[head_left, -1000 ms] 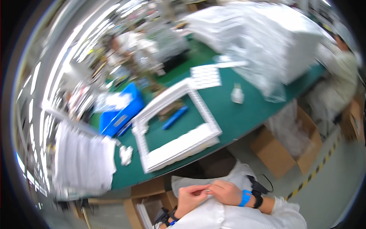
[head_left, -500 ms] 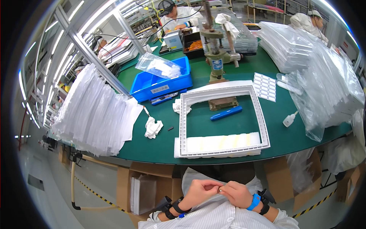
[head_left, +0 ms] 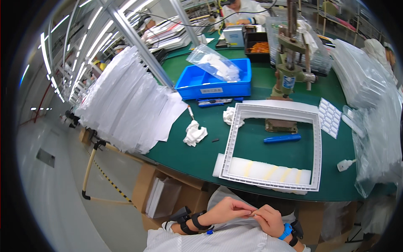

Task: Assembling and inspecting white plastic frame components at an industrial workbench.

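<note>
My left hand (head_left: 226,210) and my right hand (head_left: 268,219) meet at my lap, below the table's front edge. Their fingertips pinch together around something tiny that I cannot make out. Black bands sit on both wrists, with a blue one on the right. Just beyond them on the green table (head_left: 197,157) lies a white rectangular frame (head_left: 317,151) resting on a white foam strip (head_left: 268,171). A blue pen-like tool (head_left: 282,138) lies inside the frame.
A blue bin (head_left: 214,86) with a plastic bag stands at the back. A hand press (head_left: 289,71) stands behind the frame. White sheets (head_left: 126,105) hang at left, crumpled white cloths (head_left: 195,134) lie nearby, clear bags (head_left: 378,126) pile at right. Cardboard boxes (head_left: 168,191) sit under the table. Other people work at the far end.
My view has swung left and down across the table, then closer. My hands stay together at my lap, fingers still pinched against each other.
</note>
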Tool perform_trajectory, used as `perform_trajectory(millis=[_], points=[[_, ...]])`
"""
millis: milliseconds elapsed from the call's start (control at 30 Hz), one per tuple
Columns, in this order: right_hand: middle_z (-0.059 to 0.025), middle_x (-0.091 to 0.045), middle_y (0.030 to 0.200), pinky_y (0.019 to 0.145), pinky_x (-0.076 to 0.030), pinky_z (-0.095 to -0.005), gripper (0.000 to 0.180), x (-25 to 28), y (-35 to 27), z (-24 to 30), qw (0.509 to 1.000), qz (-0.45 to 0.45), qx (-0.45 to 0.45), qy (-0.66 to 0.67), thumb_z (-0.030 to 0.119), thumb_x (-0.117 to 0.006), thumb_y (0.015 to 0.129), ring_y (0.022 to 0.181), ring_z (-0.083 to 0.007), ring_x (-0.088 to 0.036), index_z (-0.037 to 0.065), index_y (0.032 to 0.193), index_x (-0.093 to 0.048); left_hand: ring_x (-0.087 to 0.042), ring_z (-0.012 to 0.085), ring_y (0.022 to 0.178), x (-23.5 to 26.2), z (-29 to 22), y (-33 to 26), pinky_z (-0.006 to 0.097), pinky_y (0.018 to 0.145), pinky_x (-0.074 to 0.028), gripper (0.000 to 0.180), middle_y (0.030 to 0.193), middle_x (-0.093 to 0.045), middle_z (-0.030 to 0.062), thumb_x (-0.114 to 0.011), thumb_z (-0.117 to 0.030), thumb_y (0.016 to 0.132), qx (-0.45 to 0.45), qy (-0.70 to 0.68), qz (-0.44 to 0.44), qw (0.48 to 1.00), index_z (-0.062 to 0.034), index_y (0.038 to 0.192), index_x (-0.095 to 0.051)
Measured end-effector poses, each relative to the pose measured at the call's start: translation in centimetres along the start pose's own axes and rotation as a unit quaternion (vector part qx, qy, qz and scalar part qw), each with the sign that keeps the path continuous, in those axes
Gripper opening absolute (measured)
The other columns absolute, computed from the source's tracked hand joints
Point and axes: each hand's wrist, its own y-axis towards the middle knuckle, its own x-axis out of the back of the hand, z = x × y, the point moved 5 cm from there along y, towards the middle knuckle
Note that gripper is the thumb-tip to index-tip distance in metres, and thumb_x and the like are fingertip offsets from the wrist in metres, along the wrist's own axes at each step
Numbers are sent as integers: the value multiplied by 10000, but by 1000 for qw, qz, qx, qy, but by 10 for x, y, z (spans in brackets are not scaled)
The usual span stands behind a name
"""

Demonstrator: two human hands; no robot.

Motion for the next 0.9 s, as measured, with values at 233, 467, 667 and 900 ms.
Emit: perform_trajectory(millis=[233,467,667,900], points=[[-112,-617,797,614,-508,-333,143,7,6,-3,1000,12,18,-3,67,-685,868,686,-266,-616,29,1004,-711,-674,83,855,5,-21,3,218,768,-533,148,905,-729,53,-677,-73,915,-41,56,-8,998,-5,1037,-725],[-85,-605,772,587,-474,-293,160,34,4,0,997,-71,2,10,55,-667,865,659,-215,-594,38,1010,-734,-670,98,701,76,-160,43,202,568,-512,88,872,-707,57,-635,-57,931,-171,195,-157,953,22,945,-672],[-85,-609,744,582,-449,-292,168,39,-2,0,990,-136,-12,25,147,-615,918,645,-199,-568,30,930,-736,-655,105,627,113,-197,196,230,537,-535,100,797,-684,64,-649,-34,893,-196,178,-146,953,61,920,-665],[-89,-636,804,585,-474,-280,149,55,-13,-9,985,-168,-26,26,53,-654,879,657,-202,-598,36,1001,-739,-661,243,703,102,-203,238,338,642,-521,108,836,-707,129,-771,-129,769,-346,414,-244,806,-38,826,-761]])
